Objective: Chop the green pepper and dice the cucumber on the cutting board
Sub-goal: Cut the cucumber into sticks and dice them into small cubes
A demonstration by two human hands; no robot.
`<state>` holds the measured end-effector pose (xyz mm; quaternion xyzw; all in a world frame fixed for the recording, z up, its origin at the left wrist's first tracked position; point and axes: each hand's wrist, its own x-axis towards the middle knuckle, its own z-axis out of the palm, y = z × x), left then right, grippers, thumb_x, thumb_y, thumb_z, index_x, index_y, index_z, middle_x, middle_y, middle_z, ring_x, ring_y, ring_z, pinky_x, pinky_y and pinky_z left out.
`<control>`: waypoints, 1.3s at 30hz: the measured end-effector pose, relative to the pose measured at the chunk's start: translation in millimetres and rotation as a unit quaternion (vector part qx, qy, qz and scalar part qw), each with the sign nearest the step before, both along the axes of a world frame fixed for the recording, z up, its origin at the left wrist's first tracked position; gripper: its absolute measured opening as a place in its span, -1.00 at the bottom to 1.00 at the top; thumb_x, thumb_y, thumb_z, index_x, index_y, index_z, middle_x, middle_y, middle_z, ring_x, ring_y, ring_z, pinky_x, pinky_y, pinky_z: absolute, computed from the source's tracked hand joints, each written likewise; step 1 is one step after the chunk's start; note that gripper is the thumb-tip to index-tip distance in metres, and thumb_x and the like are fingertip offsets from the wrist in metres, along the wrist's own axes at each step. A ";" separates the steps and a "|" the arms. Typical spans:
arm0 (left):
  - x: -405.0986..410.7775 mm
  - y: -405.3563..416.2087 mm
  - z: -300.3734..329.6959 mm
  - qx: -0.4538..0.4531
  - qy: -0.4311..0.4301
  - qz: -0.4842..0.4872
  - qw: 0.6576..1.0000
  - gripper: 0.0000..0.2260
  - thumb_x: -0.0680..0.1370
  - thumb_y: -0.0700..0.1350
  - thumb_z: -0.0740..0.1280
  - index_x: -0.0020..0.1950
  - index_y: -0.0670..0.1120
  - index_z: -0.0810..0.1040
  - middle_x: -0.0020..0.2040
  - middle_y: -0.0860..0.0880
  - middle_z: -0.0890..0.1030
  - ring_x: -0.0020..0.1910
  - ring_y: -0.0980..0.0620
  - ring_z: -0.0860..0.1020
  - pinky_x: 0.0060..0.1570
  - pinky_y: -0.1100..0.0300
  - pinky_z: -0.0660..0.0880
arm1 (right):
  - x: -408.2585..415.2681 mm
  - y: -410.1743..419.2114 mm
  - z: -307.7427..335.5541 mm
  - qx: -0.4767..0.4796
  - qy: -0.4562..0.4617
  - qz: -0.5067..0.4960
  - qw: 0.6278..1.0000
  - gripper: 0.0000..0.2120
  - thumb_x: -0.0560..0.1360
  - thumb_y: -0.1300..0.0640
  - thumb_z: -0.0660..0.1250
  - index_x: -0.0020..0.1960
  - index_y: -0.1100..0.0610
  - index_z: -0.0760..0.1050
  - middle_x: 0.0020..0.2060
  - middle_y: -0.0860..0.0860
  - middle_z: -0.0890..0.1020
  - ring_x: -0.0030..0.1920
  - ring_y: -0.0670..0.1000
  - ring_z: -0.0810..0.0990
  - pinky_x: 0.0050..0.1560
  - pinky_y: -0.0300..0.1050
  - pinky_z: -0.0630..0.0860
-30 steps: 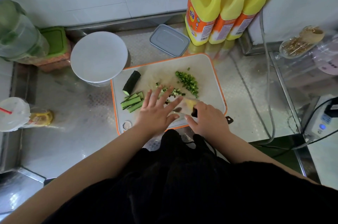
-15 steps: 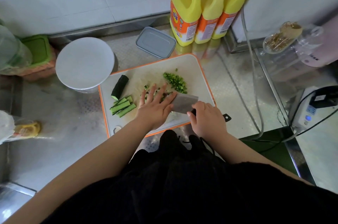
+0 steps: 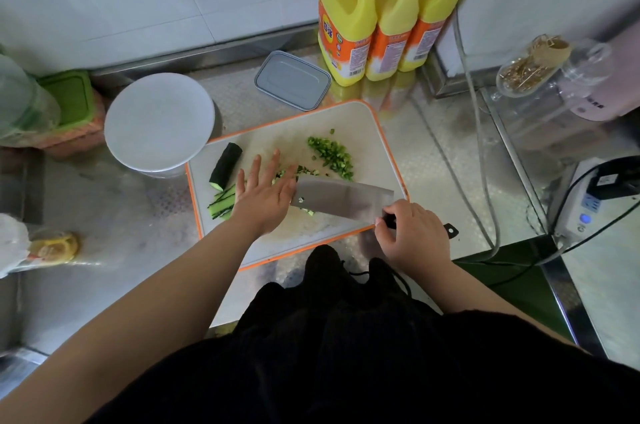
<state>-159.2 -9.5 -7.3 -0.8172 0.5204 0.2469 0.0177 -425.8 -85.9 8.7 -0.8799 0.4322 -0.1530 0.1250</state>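
Note:
A white cutting board (image 3: pixel 377 133) with an orange rim lies on the steel counter. A pile of chopped green pepper (image 3: pixel 332 155) sits on its far right part. A dark cucumber chunk (image 3: pixel 225 165) and cucumber strips (image 3: pixel 221 202) lie at its left. My left hand (image 3: pixel 266 193) has straight, spread fingers over small green pieces and touches the flat of the cleaver (image 3: pixel 341 199). My right hand (image 3: pixel 414 235) grips the cleaver's black handle at the board's near right corner. The wide blade is tilted with a few green bits stuck to it.
A white round plate (image 3: pixel 159 120) stands left of the board. Behind it sit a grey lidded box (image 3: pixel 292 80) and three yellow bottles (image 3: pixel 381 15). A green-lidded container (image 3: pixel 71 101) is at far left. Cables and a power strip (image 3: pixel 588 202) lie at right.
The cleaver has lifted and turned so its flat side faces up. My left hand has moved against the blade with its fingers straight. The camera view has shifted.

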 end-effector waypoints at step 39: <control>38.3 74.1 -17.1 -0.095 -0.076 0.217 0.969 -0.65 0.53 -0.03 0.38 0.29 -0.07 0.50 0.22 -0.10 0.46 0.23 -0.17 0.39 0.25 -0.01 0.27 | 36.5 4.4 6.8 0.152 -0.026 -0.036 0.987 -0.85 0.50 0.07 0.31 0.01 0.12 0.53 -0.19 -0.03 0.65 -0.19 0.05 0.64 -0.28 -0.04 0.56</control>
